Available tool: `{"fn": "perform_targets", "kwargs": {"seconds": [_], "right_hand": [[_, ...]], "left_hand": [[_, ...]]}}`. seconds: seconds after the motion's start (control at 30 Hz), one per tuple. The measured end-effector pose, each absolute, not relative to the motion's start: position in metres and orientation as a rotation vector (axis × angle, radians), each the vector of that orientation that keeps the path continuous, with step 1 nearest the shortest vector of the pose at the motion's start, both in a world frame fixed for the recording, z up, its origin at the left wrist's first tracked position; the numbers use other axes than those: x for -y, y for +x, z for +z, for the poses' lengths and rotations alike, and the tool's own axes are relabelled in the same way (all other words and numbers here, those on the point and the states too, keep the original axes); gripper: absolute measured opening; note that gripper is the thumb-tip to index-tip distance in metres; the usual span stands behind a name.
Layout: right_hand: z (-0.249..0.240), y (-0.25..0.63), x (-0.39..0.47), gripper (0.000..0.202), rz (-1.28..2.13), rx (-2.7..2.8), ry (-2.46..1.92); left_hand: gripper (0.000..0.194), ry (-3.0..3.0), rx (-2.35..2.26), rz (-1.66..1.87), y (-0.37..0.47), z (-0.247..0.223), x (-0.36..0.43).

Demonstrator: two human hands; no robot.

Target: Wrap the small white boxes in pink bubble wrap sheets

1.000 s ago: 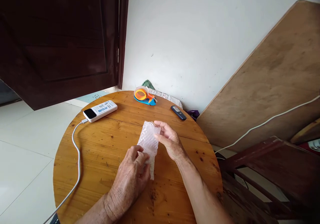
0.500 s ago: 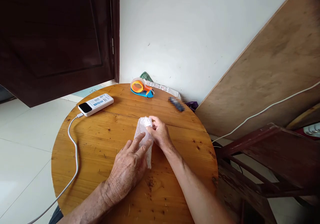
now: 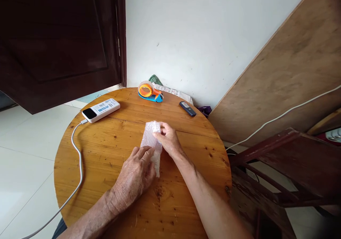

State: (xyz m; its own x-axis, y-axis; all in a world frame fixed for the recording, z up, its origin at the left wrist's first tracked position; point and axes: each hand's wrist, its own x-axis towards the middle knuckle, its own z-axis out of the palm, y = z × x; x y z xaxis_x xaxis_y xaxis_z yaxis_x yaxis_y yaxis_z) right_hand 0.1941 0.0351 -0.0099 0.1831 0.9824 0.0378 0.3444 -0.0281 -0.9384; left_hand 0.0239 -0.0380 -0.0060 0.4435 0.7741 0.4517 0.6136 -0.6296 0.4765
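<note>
A strip of clear bubble wrap, folded into a narrow packet, lies on the round wooden table in front of me. Its upper right edge is pinched between the thumb and fingers of my right hand. Lower down, my left hand has its fingers bent together over the wrap's left side and grips it, the thumb tucked below. Those fingers cover part of the wrap's lower half. Whether anything is inside the packet, I cannot tell.
On the table rest a white power bank with a plugged-in cable, an orange and blue tape dispenser and a dark blue handheld device. A wooden chair stands at the right. Behind is a white wall.
My left hand's spread fingers have drawn together and curled on the bubble wrap. The right hand keeps its pinch, its thumb shifted slightly left. The view has moved slightly.
</note>
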Motion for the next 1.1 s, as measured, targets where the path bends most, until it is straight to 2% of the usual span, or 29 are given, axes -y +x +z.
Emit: {"fn": "perform_targets", "kwargs": {"seconds": [0.3, 0.67, 0.77, 0.97, 1.03, 1.1], "right_hand": [[0.001, 0.183, -0.029, 0.042, 1.249, 1.057, -1.240], [0.027, 0.175, -0.018, 0.030, 1.175, 0.924, -1.178], [0.036, 0.170, -0.006, 0.032, 1.167, 0.911, -1.174], [0.039, 0.161, 0.020, 0.030, 1.125, 0.908, -1.080], [0.038, 0.158, 0.029, 0.030, 1.095, 0.951, -1.071], [0.037, 0.157, 0.039, 0.030, 1.068, 1.000, -1.076]], "left_hand": [[0.039, 2.355, -1.171, 0.962, 0.023, -0.002, 0.037], [0.039, 2.279, -1.169, 0.984, 0.022, -0.015, 0.031], [0.037, 2.253, -1.175, 0.994, 0.022, -0.016, 0.030], [0.038, 2.065, -1.362, 0.967, 0.022, -0.013, 0.033], [0.045, 1.986, -1.412, 1.029, 0.021, -0.013, 0.031], [0.061, 1.931, -1.373, 1.101, 0.020, -0.014, 0.028]]}}
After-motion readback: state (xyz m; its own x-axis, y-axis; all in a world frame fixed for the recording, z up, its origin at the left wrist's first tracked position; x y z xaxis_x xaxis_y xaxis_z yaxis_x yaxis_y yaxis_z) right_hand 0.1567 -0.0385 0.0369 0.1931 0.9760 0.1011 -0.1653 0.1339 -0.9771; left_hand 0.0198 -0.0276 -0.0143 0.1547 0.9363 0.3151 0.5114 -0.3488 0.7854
